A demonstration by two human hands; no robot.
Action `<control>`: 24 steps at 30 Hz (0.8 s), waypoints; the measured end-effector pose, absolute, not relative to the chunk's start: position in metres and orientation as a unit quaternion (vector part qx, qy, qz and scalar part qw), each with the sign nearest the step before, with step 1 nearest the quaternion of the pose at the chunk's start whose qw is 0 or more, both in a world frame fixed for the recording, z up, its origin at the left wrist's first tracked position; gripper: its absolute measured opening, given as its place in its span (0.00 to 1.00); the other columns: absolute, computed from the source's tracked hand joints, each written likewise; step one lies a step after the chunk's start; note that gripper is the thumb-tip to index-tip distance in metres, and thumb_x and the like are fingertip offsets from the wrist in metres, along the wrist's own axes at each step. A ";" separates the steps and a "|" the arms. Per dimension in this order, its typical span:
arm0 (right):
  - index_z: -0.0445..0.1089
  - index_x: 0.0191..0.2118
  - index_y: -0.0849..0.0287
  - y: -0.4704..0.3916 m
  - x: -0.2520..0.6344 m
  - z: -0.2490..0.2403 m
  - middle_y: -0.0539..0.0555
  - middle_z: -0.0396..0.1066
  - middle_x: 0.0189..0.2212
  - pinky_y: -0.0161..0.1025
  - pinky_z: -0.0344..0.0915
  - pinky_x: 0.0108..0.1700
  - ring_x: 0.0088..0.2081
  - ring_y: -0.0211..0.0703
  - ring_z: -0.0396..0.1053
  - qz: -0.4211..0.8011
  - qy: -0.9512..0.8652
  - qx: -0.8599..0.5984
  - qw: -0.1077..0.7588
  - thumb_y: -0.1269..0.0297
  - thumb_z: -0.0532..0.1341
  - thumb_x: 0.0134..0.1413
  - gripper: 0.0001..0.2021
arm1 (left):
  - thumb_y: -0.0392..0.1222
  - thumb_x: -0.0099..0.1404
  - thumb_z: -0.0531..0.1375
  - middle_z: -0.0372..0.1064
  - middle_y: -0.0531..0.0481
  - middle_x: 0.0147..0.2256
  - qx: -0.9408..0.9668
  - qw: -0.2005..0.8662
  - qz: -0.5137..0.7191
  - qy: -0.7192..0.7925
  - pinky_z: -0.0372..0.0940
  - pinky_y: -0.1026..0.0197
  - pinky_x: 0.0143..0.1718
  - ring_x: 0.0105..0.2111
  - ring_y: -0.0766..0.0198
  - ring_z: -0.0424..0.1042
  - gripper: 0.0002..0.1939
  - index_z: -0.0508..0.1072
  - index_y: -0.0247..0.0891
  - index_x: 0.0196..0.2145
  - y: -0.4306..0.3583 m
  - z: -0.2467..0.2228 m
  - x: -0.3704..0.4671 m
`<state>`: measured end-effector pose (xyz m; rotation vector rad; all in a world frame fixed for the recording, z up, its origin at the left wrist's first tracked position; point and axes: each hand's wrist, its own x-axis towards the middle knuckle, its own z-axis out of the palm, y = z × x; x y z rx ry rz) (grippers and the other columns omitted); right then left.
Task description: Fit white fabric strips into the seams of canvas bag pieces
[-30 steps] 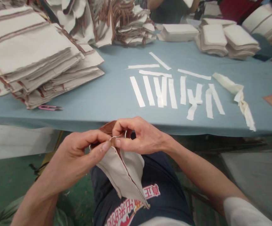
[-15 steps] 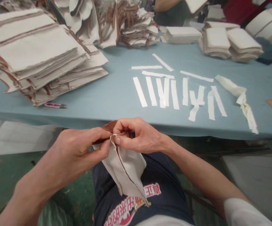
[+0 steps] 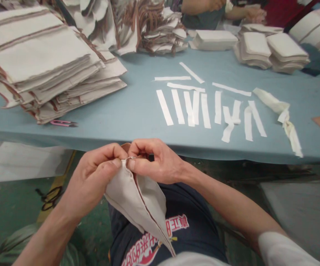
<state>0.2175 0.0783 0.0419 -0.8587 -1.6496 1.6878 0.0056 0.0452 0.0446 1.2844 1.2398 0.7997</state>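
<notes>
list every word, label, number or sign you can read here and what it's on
"真正": upside down in this view, on the dark garment over the person's lap.
"出来的": also upside down, lower on the same garment.
The characters next to these are partly hidden by the cream fabric piece, cut off or too blurred to read.
I can read no other text.

Cloth piece [image 3: 132, 199] at 7 o'clock: off-white, dark brown seam line; garment [image 3: 196, 207] at 5 is navy with red-and-white lettering [image 3: 178, 222]. Table cover [image 3: 138, 111] mid-view is plain grey-blue, strips [image 3: 217, 107] at 2 white, twisted strip [image 3: 273, 101] at 3 pale cream. Stack [image 3: 51, 59] at 10 is off-white with brown bands, snips [image 3: 61, 122] at 9 pink, floor [image 3: 4, 203] at 8 green.
</notes>
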 end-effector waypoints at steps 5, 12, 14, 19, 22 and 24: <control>0.64 0.28 0.55 0.081 0.217 0.040 0.43 0.62 0.24 0.34 0.54 0.29 0.27 0.34 0.57 0.653 -0.625 -0.329 0.274 0.58 0.67 0.54 0.13 | 0.51 0.65 0.64 0.65 0.57 0.24 0.540 0.581 0.314 0.522 0.55 0.66 0.23 0.23 0.66 0.59 0.13 0.75 0.40 0.29 0.046 0.047 0.007; 0.68 0.31 0.57 0.088 0.229 0.042 0.43 0.60 0.26 0.34 0.54 0.32 0.29 0.33 0.55 0.668 -0.658 -0.235 0.259 0.57 0.72 0.59 0.15 | 0.51 0.67 0.68 0.65 0.57 0.24 0.607 0.574 0.297 0.462 0.54 0.67 0.24 0.23 0.68 0.56 0.17 0.71 0.40 0.26 0.052 0.062 0.010; 0.70 0.35 0.59 0.089 0.234 0.041 0.45 0.65 0.28 0.34 0.57 0.34 0.30 0.34 0.59 0.688 -0.651 -0.206 0.245 0.53 0.71 0.63 0.15 | 0.49 0.67 0.68 0.63 0.58 0.24 0.616 0.572 0.286 0.460 0.53 0.68 0.24 0.23 0.69 0.55 0.16 0.73 0.40 0.27 0.052 0.063 0.008; 0.72 0.39 0.60 0.090 0.238 0.043 0.49 0.72 0.32 0.35 0.61 0.36 0.32 0.36 0.64 0.627 -0.705 -0.206 0.259 0.56 0.64 0.69 0.12 | 0.51 0.67 0.68 0.65 0.57 0.23 0.641 0.535 0.269 0.480 0.56 0.70 0.24 0.23 0.69 0.60 0.16 0.76 0.38 0.27 0.054 0.067 0.005; 0.72 0.37 0.59 0.091 0.237 0.050 0.46 0.70 0.29 0.35 0.57 0.36 0.31 0.34 0.62 0.538 -0.760 -0.233 0.280 0.63 0.60 0.68 0.07 | 0.50 0.66 0.68 0.68 0.56 0.22 0.664 0.497 0.262 0.494 0.58 0.70 0.24 0.23 0.69 0.62 0.15 0.78 0.38 0.27 0.059 0.077 0.006; 0.70 0.35 0.58 0.094 0.236 0.055 0.45 0.68 0.28 0.35 0.55 0.36 0.30 0.34 0.61 0.502 -0.778 -0.239 0.294 0.65 0.60 0.66 0.06 | 0.50 0.67 0.66 0.68 0.56 0.22 0.696 0.464 0.244 0.491 0.57 0.70 0.23 0.23 0.68 0.62 0.15 0.80 0.38 0.27 0.062 0.086 0.007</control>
